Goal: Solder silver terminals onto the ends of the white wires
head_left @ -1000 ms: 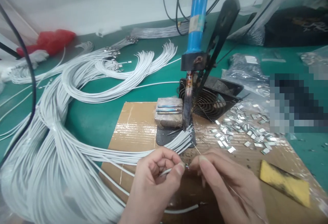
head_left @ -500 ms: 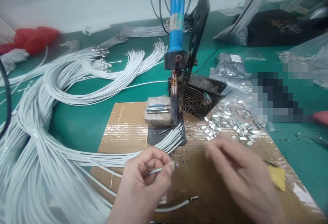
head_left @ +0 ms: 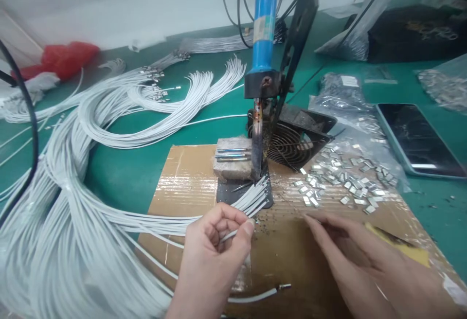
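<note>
Now my left hand (head_left: 215, 246) pinches one white wire (head_left: 233, 235); my right hand (head_left: 350, 246), fingers loose, should pick one metal clip (head_left: 314, 201) cleanly.

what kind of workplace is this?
Most likely a cable-assembly soldering bench in a small workshop. A blue-handled soldering iron stands clamped upright over a small fan, bundles of white wires cover the green bench, and loose metal terminals lie on the cardboard.

Two hands (head_left: 215, 256), one soldering iron (head_left: 263, 42), one fan (head_left: 295, 139), one phone (head_left: 416, 139), one sponge (head_left: 401, 248)
</note>
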Tool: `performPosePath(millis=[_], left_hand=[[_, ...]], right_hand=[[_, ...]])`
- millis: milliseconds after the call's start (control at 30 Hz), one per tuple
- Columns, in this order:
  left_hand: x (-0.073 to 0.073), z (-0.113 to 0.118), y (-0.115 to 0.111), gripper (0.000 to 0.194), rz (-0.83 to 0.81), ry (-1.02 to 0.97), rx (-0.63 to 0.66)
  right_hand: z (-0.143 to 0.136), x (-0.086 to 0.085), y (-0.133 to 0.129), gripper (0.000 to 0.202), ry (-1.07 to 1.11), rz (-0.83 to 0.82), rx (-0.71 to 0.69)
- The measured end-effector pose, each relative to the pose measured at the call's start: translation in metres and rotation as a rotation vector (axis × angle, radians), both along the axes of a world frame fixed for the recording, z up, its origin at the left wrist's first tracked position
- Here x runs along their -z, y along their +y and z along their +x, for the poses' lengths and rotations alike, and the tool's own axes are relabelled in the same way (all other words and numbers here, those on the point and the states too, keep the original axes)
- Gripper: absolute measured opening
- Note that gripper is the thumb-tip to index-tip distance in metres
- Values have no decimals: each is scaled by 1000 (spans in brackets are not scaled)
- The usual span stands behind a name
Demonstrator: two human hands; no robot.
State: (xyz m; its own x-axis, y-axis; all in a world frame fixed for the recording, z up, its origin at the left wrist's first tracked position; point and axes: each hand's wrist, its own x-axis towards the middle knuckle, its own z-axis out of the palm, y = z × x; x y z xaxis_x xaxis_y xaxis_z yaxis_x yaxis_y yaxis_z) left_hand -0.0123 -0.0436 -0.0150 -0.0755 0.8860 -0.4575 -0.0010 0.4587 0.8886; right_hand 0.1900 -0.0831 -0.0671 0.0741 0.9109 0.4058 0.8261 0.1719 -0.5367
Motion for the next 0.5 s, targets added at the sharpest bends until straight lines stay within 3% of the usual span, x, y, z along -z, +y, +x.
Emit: performPosePath(millis=[233,367,500], left_hand=[[-4,4,-2,17,21,-19,-74],[-7,4,-1,15,14,-16,-66],[-10,3,-1,13,-11,-28,-41]], right_hand=[[-44,-11,2,16,432,-97,-12],[-50,-16,6,13,685,-292,49],[-51,-21,9,19,848,-405,21]])
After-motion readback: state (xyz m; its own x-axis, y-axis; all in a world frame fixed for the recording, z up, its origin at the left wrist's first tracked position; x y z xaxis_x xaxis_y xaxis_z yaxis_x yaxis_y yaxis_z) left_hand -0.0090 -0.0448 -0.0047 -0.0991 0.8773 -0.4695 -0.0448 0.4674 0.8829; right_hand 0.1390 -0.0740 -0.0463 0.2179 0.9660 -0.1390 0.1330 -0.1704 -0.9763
